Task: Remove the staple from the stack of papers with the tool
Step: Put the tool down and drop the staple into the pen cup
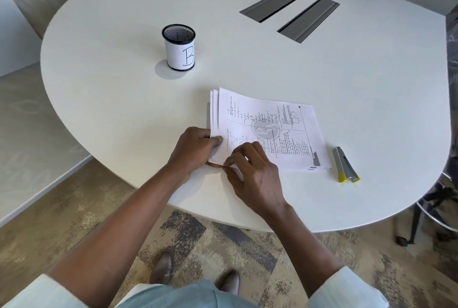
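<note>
A stack of printed papers (270,129) lies on the white table (124,99), its sheets fanned slightly at the far left corner. My left hand (195,151) grips the stack's left edge near its front corner, thumb on top. My right hand (250,171) pinches at that same front-left corner with thumb and forefinger; what is between the fingertips is too small to see. The staple itself is hidden under my fingers. The staple remover tool (345,165), grey metal with yellow tips, lies on the table just right of the papers, untouched.
A black mesh pen cup (179,47) with a white label marked "B" stands at the back left. Two grey cable hatches (288,11) sit in the tabletop further back. Office chairs (443,208) stand at the table's right side. The table's front edge curves close to me.
</note>
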